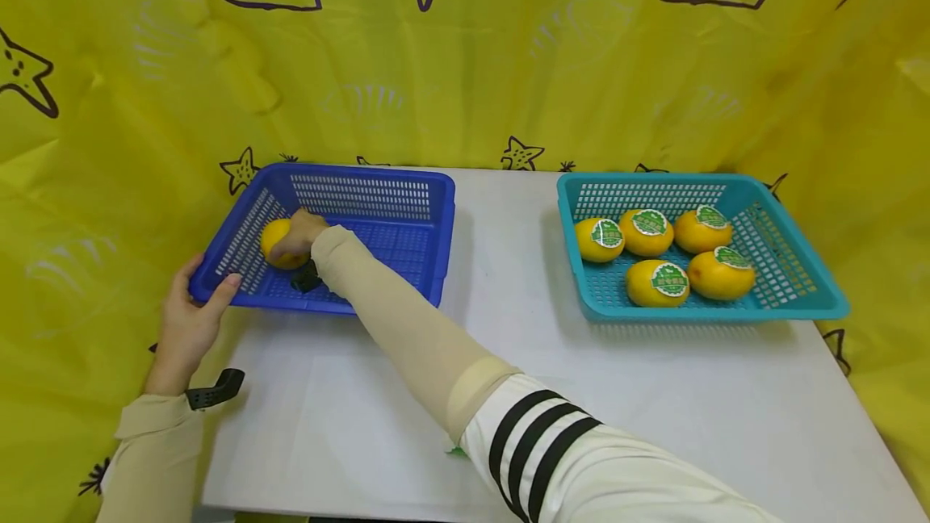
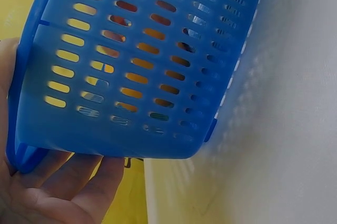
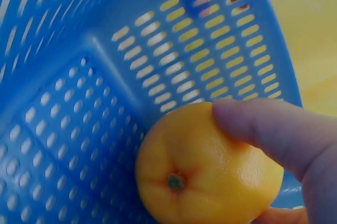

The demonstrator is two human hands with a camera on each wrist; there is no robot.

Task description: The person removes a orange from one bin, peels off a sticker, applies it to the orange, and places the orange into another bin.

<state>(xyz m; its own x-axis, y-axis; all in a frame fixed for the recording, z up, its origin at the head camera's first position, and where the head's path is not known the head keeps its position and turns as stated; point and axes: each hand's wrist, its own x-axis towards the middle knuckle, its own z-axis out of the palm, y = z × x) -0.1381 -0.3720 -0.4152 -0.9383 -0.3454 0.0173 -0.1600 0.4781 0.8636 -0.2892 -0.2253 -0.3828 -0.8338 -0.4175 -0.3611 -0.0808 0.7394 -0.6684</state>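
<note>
My right hand [image 1: 300, 232] reaches into the blue plastic basket [image 1: 446, 248] and holds a yellow-orange orange [image 3: 179, 155] near the left wall. In the right wrist view its thumb lies over the orange's side, with another finger showing below; the orange's stem end is visible. My left hand [image 1: 190, 325] grips the basket's near left corner, thumb at the rim and fingers outside. In the left wrist view, the fingers [image 2: 79, 182] lie against the basket's end, and orange patches show through the slots.
On the right of the white table [image 1: 508, 281] stands a teal basket [image 1: 788, 317] holding several oranges [image 1: 657, 283] with green-and-white stickers. A yellow drawn-on curtain [image 1: 465, 63] hangs behind. A small green scrap [image 1: 456, 451] shows beside the right sleeve.
</note>
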